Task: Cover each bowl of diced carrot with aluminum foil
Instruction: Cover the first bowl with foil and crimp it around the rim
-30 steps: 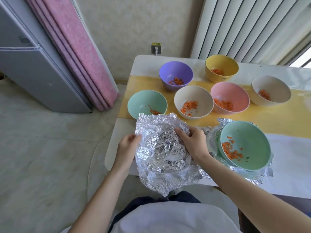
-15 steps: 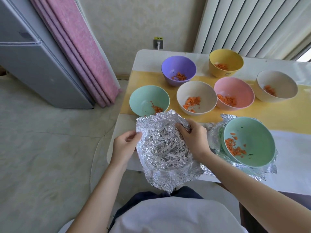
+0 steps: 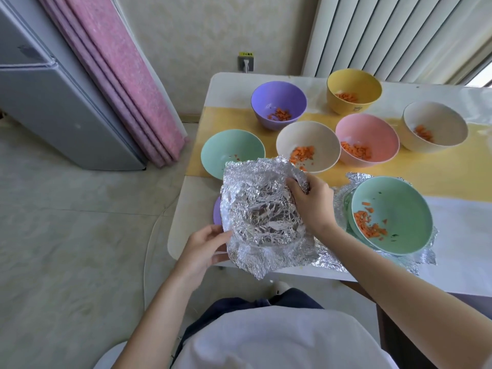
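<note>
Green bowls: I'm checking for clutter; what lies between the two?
Head view: the right hand, pinching the crumpled foil, lies between the left green bowl and the right green bowl.

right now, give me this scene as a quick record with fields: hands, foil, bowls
left hand: pinches crumpled foil sheet at its near left edge
right hand: grips its far right corner
under foil: purple rim peeks out, rest hidden
open bowls: seven, all showing diced carrot
nearest open: green bowl sitting on second foil sheet
</note>
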Motion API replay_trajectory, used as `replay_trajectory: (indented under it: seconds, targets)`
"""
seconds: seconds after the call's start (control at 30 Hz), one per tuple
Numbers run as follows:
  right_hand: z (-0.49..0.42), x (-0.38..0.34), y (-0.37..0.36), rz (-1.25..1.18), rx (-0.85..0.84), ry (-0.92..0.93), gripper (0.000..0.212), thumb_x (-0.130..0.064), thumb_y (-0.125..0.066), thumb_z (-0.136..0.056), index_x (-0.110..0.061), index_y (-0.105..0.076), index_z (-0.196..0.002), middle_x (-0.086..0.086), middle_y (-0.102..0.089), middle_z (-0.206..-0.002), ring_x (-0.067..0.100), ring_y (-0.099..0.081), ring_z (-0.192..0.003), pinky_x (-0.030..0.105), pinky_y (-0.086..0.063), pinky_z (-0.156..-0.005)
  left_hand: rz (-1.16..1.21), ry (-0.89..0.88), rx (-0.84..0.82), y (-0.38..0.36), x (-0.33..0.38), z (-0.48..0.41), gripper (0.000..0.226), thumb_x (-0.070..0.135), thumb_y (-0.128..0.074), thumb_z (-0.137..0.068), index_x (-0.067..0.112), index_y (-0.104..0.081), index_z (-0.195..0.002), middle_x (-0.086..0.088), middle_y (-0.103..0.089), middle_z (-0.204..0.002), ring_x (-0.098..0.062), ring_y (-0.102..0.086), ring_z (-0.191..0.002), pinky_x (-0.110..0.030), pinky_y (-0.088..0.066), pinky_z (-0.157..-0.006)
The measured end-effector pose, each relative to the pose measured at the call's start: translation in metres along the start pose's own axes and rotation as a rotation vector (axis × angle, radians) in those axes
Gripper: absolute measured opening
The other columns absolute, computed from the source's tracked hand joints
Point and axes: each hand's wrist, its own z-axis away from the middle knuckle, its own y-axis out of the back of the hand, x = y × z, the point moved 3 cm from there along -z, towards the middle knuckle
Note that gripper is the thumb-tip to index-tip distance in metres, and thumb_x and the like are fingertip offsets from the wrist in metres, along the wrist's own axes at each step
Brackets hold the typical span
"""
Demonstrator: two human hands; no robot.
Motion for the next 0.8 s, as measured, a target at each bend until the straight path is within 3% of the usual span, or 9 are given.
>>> replay_trajectory:
  seconds: [0.1, 0.17, 0.27, 0.33, 0.4, 0.5, 0.57, 0.63, 0.8]
  targets:
    - [-0.004, 0.003, 0.001, 0.001, 0.014, -0.022, 0.041, -0.037, -0.058, -0.090, -0.005, -0.046, -0.067, 0.011, -0.049, -0.055, 0.018, -0.036, -0.050, 0.028, -0.029, -0.050, 0.021, -0.052, 0.068, 0.003, 0.001, 0.000, 0.004, 0.004, -0.062, -0.086, 0.001, -0.059, -0.085, -0.008, -0.059, -0.074, -0.011, -0.061, -0.061, -0.023, -0.054, -0.056]
    - [-0.003, 0.001, 0.000, -0.007, 0.011, -0.026, 0.038, -0.035, -0.058, -0.091, -0.015, -0.041, -0.063, 0.003, -0.044, -0.052, 0.015, -0.033, -0.049, 0.027, -0.026, -0.048, -0.014, -0.070, 0.103, 0.003, 0.003, -0.001, 0.006, 0.004, -0.061, -0.087, 0.002, -0.056, -0.085, -0.007, -0.057, -0.077, -0.012, -0.061, -0.064, -0.024, -0.055, -0.059]
    - [0.001, -0.003, -0.004, -0.030, 0.009, -0.035, 0.036, -0.034, -0.058, -0.091, -0.027, -0.038, -0.063, -0.003, -0.041, -0.051, 0.011, -0.032, -0.047, 0.024, -0.024, -0.046, 0.009, -0.065, 0.127, 0.002, 0.005, -0.005, 0.014, 0.010, -0.063, -0.087, 0.006, -0.056, -0.098, -0.005, -0.060, -0.091, -0.015, -0.062, -0.075, -0.026, -0.055, -0.062]
    - [0.002, -0.002, -0.007, -0.023, 0.015, -0.046, 0.036, -0.035, -0.058, -0.091, -0.022, -0.039, -0.063, -0.002, -0.041, -0.051, 0.011, -0.031, -0.048, 0.024, -0.023, -0.046, -0.053, -0.077, 0.119, 0.002, 0.005, -0.009, 0.024, 0.021, -0.065, -0.086, 0.011, -0.060, -0.108, -0.001, -0.062, -0.095, -0.016, -0.061, -0.081, -0.029, -0.052, -0.068]
    - [0.003, -0.001, -0.008, -0.030, 0.022, -0.064, 0.039, -0.035, -0.059, -0.091, -0.012, -0.041, -0.065, 0.001, -0.039, -0.053, 0.012, -0.028, -0.050, 0.026, -0.021, -0.047, -0.154, -0.133, 0.145, 0.003, 0.006, -0.012, 0.025, 0.027, -0.065, -0.086, 0.007, -0.064, -0.101, 0.000, -0.057, -0.083, -0.015, -0.053, -0.076, -0.028, -0.044, -0.071]
    - [0.004, 0.000, -0.010, -0.058, 0.026, -0.085, 0.045, -0.036, -0.058, -0.091, 0.004, -0.048, -0.074, 0.007, -0.042, -0.057, 0.014, -0.029, -0.051, 0.026, -0.022, -0.046, -0.143, -0.203, 0.224, 0.004, 0.008, -0.014, 0.019, 0.021, -0.068, -0.084, 0.004, -0.060, -0.082, 0.000, -0.048, -0.068, -0.012, -0.043, -0.063, -0.016, -0.039, -0.055]
    - [0.006, 0.001, -0.010, -0.045, 0.019, -0.100, 0.043, -0.035, -0.057, -0.092, 0.002, -0.046, -0.071, 0.006, -0.041, -0.056, 0.014, -0.029, -0.051, 0.023, -0.021, -0.046, -0.160, -0.251, 0.248, 0.006, 0.011, -0.015, 0.017, 0.014, -0.070, -0.082, 0.008, -0.056, -0.076, -0.001, -0.051, -0.066, -0.011, -0.046, -0.059, -0.013, -0.040, -0.049]
    - [0.010, 0.001, -0.011, -0.027, 0.011, -0.112, 0.040, -0.034, -0.057, -0.092, -0.007, -0.041, -0.067, 0.003, -0.038, -0.054, 0.013, -0.028, -0.050, 0.024, -0.021, -0.046, -0.222, -0.297, 0.254, 0.009, 0.012, -0.016, 0.021, 0.012, -0.072, -0.080, 0.011, -0.053, -0.071, -0.001, -0.051, -0.065, -0.011, -0.045, -0.059, -0.015, -0.039, -0.051]
    - [0.018, 0.008, -0.013, -0.018, -0.006, -0.168, 0.040, -0.035, -0.056, -0.092, -0.009, -0.038, -0.068, 0.004, -0.037, -0.056, 0.015, -0.028, -0.052, 0.029, -0.024, -0.050, -0.267, -0.287, 0.219, 0.015, 0.009, -0.020, 0.023, 0.013, -0.074, -0.078, 0.011, -0.052, -0.071, 0.000, -0.047, -0.064, -0.012, -0.043, -0.060, -0.024, -0.038, -0.059]
